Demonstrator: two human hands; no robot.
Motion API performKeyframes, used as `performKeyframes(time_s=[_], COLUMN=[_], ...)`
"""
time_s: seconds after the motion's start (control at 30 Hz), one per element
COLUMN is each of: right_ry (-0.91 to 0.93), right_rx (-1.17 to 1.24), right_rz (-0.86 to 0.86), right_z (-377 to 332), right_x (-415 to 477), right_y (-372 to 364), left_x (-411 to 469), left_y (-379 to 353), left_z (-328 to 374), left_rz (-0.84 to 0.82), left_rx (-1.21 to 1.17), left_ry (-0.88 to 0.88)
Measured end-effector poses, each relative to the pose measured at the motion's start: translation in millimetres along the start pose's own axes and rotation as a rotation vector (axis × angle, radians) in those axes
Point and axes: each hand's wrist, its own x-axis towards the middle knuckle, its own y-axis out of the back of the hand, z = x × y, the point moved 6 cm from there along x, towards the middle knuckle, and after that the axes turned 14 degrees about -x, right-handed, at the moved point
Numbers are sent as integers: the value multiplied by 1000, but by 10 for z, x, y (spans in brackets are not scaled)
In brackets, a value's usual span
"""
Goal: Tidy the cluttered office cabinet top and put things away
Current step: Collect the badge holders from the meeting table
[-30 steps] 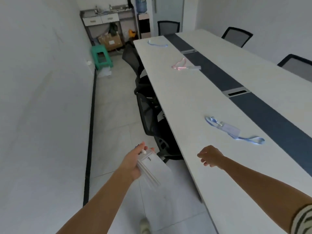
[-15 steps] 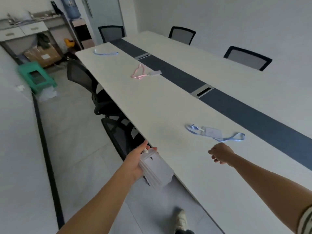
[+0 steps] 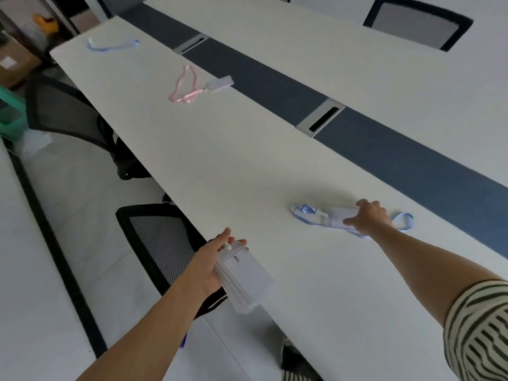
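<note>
Two hands in view: left hand (image 3: 217,259) nearest, at the table edge, fingers clamped round a stack of clear plastic badge sleeves (image 3: 247,281). The top sleeve has a handwritten mark, too small to read for sure. The stack's lower end sticks out past the palm.

Further out, right hand (image 3: 368,215) lies on a light-blue lanyard with clear card holder (image 3: 310,213), flat on the long white table (image 3: 247,160). Fingers bent down over the holder, thumb along its near edge. Can't tell whether it's actually gripped; the hand hides the contact. Lanyard loops show on both sides of the hand. Striped sleeve (image 3: 478,325) cut off at right edge.

Black mesh chair (image 3: 162,243) tucked under the table beside the left hand, second black mesh chair (image 3: 63,111) further back. Mid-table: grey cable slot (image 3: 320,118) in the dark blue centre strip (image 3: 275,83).

Beyond: pink lanyard with card holder (image 3: 187,86), then another blue lanyard (image 3: 110,46) near the far end, blurry. Green stool (image 3: 11,116) and cardboard box (image 3: 13,61) cut off at left.
</note>
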Motion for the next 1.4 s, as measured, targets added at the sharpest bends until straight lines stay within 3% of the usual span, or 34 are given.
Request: performKeyframes(time_s=[0.1,0.33,0.7,0.9,1.17,1.4], right_ry=[22,66,492,699,950,968], right_rx=[-72,163,565,617,649,553], right_rz=[-51,-83,-103,-178,-409,-526], right_z=[20,-81,-1773,-3021,-4691,-5473], right_x=[154,199,-900,-1875,-3530,-4037], right_y=[-51,82,1234,1373,1095,548], left_x=[174,366,-86,-624,-1369,-1666], left_y=[-30,-144,262,1183,2561,3451], left_z=[28,34,367,872,1605,2246], left_rz=[21,5,-123,-104,-94,-170], left_rx=[12,21,-159,-313,-463,-567], left_ry=[16,42,-17,-159,-334,-470])
